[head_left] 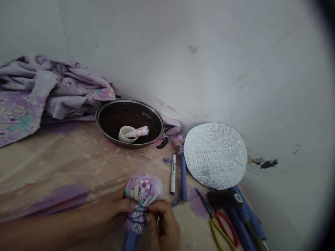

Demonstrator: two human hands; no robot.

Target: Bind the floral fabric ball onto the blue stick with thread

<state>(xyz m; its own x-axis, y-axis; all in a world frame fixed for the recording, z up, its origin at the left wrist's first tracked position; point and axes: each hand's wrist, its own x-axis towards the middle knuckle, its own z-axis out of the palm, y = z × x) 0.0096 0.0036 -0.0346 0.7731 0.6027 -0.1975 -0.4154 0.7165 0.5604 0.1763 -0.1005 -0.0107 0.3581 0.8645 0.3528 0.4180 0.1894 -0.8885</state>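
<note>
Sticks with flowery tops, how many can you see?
2. One stick is in the left hand and right hand; the other lies left of the silver disc. More blue sticks lie at lower right, showing no flowery tops; some may be hidden.

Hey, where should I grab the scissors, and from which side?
Probably best to take the scissors by the red and yellow handles, coming from your near side with your right hand, which is the closer one. The handles lie toward you while the pointed blades face away, and the dark spool crowds the far side.
</note>
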